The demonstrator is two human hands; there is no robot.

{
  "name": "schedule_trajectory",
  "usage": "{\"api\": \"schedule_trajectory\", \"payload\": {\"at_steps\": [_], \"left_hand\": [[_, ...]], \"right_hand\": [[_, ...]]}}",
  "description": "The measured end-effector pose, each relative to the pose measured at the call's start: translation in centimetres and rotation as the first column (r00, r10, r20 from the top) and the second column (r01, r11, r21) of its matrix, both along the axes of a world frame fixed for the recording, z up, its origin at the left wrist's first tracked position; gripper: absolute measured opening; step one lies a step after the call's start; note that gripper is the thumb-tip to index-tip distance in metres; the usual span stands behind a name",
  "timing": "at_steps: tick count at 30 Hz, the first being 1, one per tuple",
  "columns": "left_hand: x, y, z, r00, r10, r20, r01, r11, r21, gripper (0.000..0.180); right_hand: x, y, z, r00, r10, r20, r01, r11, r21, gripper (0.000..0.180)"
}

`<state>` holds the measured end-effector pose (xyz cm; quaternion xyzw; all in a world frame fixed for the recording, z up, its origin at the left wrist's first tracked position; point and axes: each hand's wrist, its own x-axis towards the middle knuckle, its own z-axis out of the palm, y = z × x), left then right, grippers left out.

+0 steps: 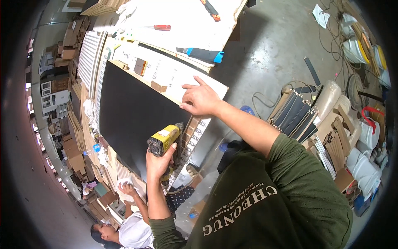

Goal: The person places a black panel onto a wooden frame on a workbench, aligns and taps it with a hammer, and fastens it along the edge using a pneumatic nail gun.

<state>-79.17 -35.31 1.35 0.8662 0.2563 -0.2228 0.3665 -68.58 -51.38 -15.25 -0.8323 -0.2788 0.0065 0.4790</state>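
Note:
A yellow and black nail gun [166,137] is gripped in my left hand [159,161], its front end over the near right edge of a large black panel [130,112]. The panel lies flat on a wooden frame whose edge shows brown and white patterned strips. My right hand [202,98] rests with fingers apart at the panel's right corner, touching the border between it and a white board [168,74]. That hand holds nothing. The nail gun's handle is mostly hidden by my left hand and the tool's body.
A blue-handled tool [203,54], a red screwdriver [161,28] and an orange-and-black knife [212,11] lie on the far work surface. Dark strips [294,110] stand bundled at right, near white buckets [362,166] and cables. A co-worker in white [132,232] holds a white cloth, lower left.

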Motion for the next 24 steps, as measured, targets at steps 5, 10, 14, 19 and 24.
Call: {"api": "schedule_trajectory", "payload": {"at_steps": [5,10,14,19,24], "left_hand": [[0.3,-0.5,0.4,1.000,-0.018,0.004,0.018,1.000,0.001,0.024],[1.1,-1.2,0.8,1.000,0.015,-0.004,-0.015,0.996,-0.088,0.025],[1.3,-1.5,0.4,1.000,-0.003,0.017,0.004,0.997,-0.078,0.026],[1.5,-1.7,0.1,0.999,-0.040,-0.032,0.039,0.998,-0.044,0.025],[2.2,-1.8,-0.3,0.998,-0.045,-0.048,0.043,0.998,-0.047,0.025]], "right_hand": [[0.3,0.6,-0.9,1.000,-0.021,-0.006,0.022,1.000,0.022,0.015],[0.1,0.6,-1.0,0.996,-0.068,0.051,0.065,0.996,0.054,0.022],[-0.2,0.8,-0.9,0.999,-0.044,0.009,0.043,0.998,0.034,0.022],[-0.7,0.6,-0.9,1.000,-0.021,-0.013,0.021,0.999,0.037,0.024],[-0.4,0.3,-1.3,0.999,-0.034,-0.007,0.034,0.999,0.029,0.024]]}}
